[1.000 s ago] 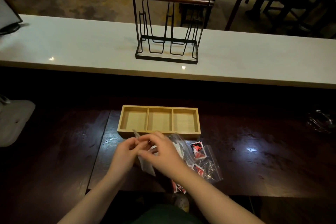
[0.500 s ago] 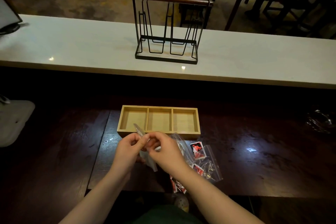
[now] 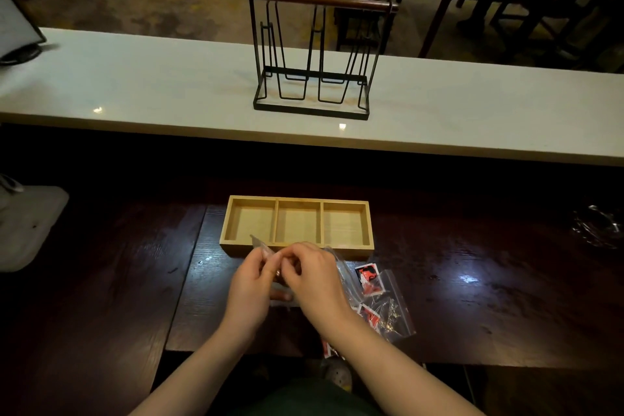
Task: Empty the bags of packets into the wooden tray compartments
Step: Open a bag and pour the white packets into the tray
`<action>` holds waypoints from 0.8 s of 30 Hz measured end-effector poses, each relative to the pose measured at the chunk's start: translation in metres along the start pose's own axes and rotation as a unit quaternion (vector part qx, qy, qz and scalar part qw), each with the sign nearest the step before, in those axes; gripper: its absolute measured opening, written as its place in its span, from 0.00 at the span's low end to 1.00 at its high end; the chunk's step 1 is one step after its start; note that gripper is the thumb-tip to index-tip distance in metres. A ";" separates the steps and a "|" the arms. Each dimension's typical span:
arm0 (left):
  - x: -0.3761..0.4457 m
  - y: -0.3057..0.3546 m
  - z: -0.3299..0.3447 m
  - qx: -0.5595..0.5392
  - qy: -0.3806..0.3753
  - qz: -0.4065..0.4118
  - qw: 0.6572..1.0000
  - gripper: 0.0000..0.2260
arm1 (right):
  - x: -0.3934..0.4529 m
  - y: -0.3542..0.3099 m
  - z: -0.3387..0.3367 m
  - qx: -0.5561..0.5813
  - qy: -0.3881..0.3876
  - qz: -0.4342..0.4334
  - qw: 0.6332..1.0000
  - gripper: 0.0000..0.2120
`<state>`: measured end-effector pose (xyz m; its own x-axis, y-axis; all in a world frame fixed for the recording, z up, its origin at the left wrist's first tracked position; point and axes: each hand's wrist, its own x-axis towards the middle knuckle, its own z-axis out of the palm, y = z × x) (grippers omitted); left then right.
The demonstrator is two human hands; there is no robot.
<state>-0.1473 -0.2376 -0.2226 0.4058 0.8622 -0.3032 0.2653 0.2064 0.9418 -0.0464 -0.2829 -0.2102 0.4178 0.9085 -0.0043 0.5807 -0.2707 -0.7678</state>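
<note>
Your left hand (image 3: pixel 248 287) and right hand (image 3: pixel 312 280) pinch a clear bag (image 3: pixel 261 245) by its mouth near the wooden tray (image 3: pixel 297 248), likely to open it.

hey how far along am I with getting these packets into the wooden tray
Nothing looks done: all three compartments of the light wooden tray are bare. In hand: your left hand and right hand pinch the top of a small clear plastic bag, apparently opening it. Left: tipping it out, then the clear bags of red-and-white packets lying on the dark wooden table by your right wrist.
</note>
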 end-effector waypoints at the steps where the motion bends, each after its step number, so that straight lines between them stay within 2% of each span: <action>1: 0.000 0.001 0.001 0.008 0.004 -0.001 1.000 0.09 | 0.001 0.000 -0.001 -0.005 -0.005 -0.005 1.000 0.08; 7: 0.002 -0.004 0.000 0.023 0.057 0.006 0.998 0.09 | 0.002 -0.003 -0.006 -0.010 -0.083 -0.009 0.996 0.11; 12: 0.000 0.002 0.004 -0.032 0.049 -0.008 0.998 0.09 | 0.004 0.003 -0.012 0.093 -0.064 0.072 0.991 0.08; 15: 0.000 0.005 0.007 -0.040 0.037 0.015 0.998 0.08 | 0.002 0.001 -0.008 0.106 -0.025 0.084 0.991 0.06; 20: -0.002 0.006 0.009 0.043 0.010 0.043 0.998 0.10 | 0.008 0.000 -0.005 0.062 0.011 0.075 0.995 0.05; 24: 0.004 0.012 0.010 0.151 0.022 0.061 0.986 0.14 | 0.009 0.000 -0.006 -0.011 0.010 0.022 1.000 0.06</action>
<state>-0.1342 -0.2363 -0.2141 0.4148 0.8926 -0.1769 0.4670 -0.0419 0.8833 -0.0382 -0.2765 -0.2068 0.4567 0.8893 -0.0248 0.5768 -0.3172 -0.7528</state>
